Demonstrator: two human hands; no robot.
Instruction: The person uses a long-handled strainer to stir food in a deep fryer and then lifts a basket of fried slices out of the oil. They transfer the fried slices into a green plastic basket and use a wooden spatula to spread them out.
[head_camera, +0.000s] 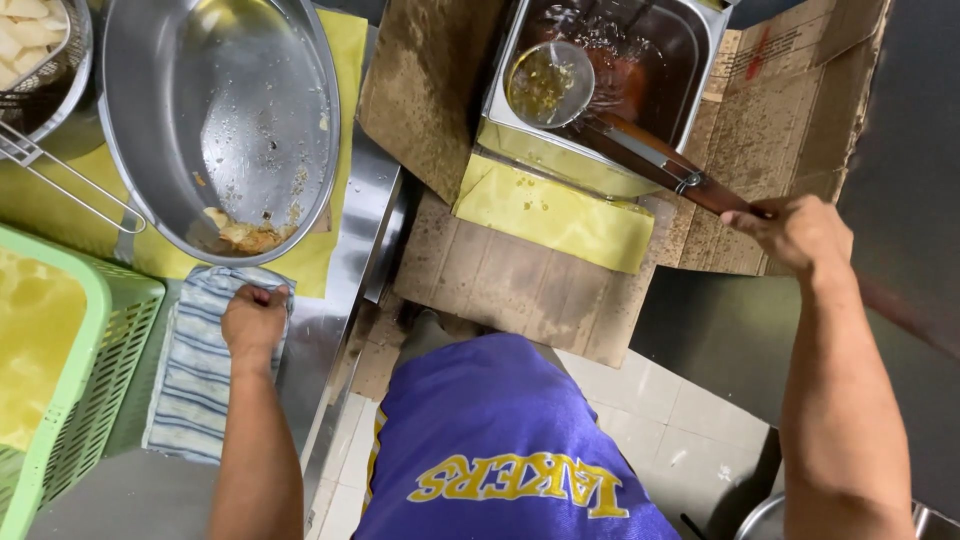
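Observation:
My right hand (795, 232) grips the wooden handle of a round mesh skimmer (549, 83). Its head, holding golden crumbs, hangs over the hot oil in the steel fryer vat (690, 75). My left hand (254, 317) rests closed on a blue-and-white striped cloth (195, 380) lying on the steel counter. Just beyond that hand stands a large steel bowl (220, 110) with a few fried scraps at its near edge.
A green plastic basket (95, 370) lined with yellow paper sits at the left. A wire basket (40, 60) with pale pieces is at the top left. Oil-stained cardboard (510, 280) surrounds the fryer. White floor tiles lie below.

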